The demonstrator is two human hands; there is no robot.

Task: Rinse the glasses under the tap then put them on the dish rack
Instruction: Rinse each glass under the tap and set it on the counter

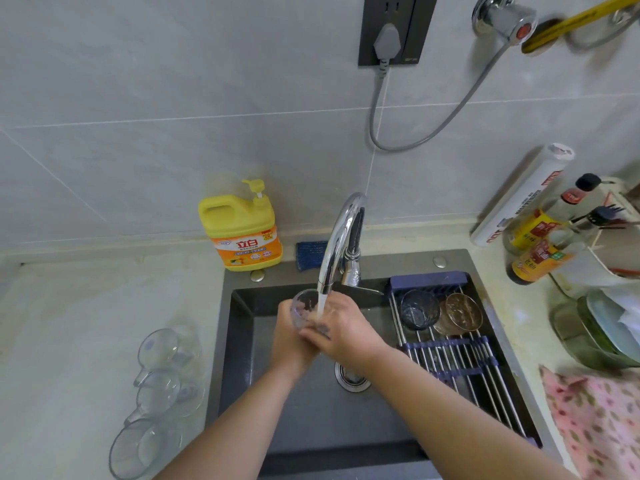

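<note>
A small clear glass [304, 308] is tilted under the chrome tap [341, 237], with water running into it over the dark sink [242, 341]. My left hand [289, 336] grips the glass from the left. My right hand [341, 329] wraps its fingers around the glass's lower right side. On the dish rack [460, 362] across the sink's right half lie a dark blue glass [419, 310] and a brown glass [462, 313]. Three clear glasses lie on their sides on the left counter: one at the back [162, 348], one in the middle [161, 393], one nearest me [138, 448].
A yellow dish soap jug [242, 226] and a blue sponge [310, 254] stand behind the sink. Sauce bottles [540, 244], a wrap roll [519, 199], stacked bowls [602, 334] and a pink cloth [595, 420] crowd the right counter. A grey cable [377, 109] hangs from the wall socket.
</note>
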